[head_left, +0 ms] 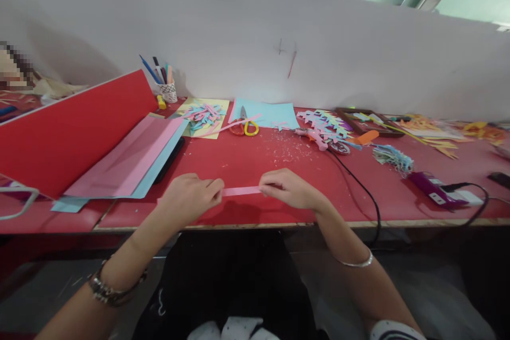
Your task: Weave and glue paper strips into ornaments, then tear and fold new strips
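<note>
A narrow pink paper strip (240, 191) stretches level between my two hands, just above the front of the red table. My left hand (193, 194) pinches it on the left, and a bit of pink shows past that wrist. On the right end, my right hand (287, 187) is closed with thumb and fingertips together. Beyond the hands lie scissors (251, 127) with red and yellow handles, beside a light blue sheet (274, 114). Pink and blue paper pieces (203, 116) are heaped on a yellow sheet (191, 141).
Pink and blue sheets (127, 154) lie by a raised red board (83, 127) at left. A pen cup (168, 91) stands against the partition. At right are a pink glue gun (316, 137) with a black cord, folded paper chains (326, 122), and a purple power strip (432, 188).
</note>
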The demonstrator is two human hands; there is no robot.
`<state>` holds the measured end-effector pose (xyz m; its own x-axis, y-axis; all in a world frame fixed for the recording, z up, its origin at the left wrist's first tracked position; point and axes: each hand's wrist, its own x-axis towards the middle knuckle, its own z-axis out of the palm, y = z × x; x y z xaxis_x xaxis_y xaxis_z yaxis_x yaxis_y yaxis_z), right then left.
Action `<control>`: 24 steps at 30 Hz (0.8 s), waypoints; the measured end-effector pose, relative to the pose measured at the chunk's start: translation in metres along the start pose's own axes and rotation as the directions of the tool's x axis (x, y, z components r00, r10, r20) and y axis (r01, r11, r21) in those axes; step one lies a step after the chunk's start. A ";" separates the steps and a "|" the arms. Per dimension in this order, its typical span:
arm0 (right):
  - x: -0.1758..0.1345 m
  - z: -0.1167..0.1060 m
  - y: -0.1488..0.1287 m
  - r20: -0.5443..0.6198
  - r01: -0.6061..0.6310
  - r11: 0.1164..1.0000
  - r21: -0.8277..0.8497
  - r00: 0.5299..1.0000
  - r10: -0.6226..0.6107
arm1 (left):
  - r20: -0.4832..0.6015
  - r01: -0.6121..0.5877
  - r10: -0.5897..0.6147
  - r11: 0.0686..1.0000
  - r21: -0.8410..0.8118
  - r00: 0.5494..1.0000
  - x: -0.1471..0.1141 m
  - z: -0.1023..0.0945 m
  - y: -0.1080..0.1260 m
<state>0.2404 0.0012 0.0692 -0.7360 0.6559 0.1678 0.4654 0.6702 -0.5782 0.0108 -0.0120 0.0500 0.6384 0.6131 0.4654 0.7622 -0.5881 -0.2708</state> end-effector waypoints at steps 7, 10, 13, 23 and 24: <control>-0.013 -0.011 0.019 -0.014 -0.063 0.996 0.068 0.998 0.065 | 0.106 0.106 -0.140 0.955 0.276 0.985 -0.025 0.002 -0.031; -0.013 -0.011 0.020 -0.034 -0.062 0.996 0.068 0.997 0.065 | 0.135 0.210 -0.269 0.916 0.342 0.954 -0.024 -0.003 -0.038; -0.010 -0.008 0.017 -0.004 -0.052 0.997 0.058 0.999 0.053 | 0.056 0.325 -0.340 0.928 0.184 0.939 -0.017 -0.005 -0.033; 0.007 0.010 0.004 0.084 -0.016 0.999 -0.050 0.996 0.020 | 0.470 0.314 -0.055 0.810 -0.494 0.881 0.005 -0.009 0.004; 0.008 0.013 0.001 0.058 -0.021 0.995 -0.098 0.998 0.027 | 0.491 0.317 -0.057 0.825 -0.467 0.869 0.006 -0.007 0.006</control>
<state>0.2284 0.0026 0.0601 -0.7506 0.6523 0.1053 0.5268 0.6871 -0.5004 0.0181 -0.0156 0.0573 0.5646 0.8253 0.0058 0.7816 -0.5369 0.3175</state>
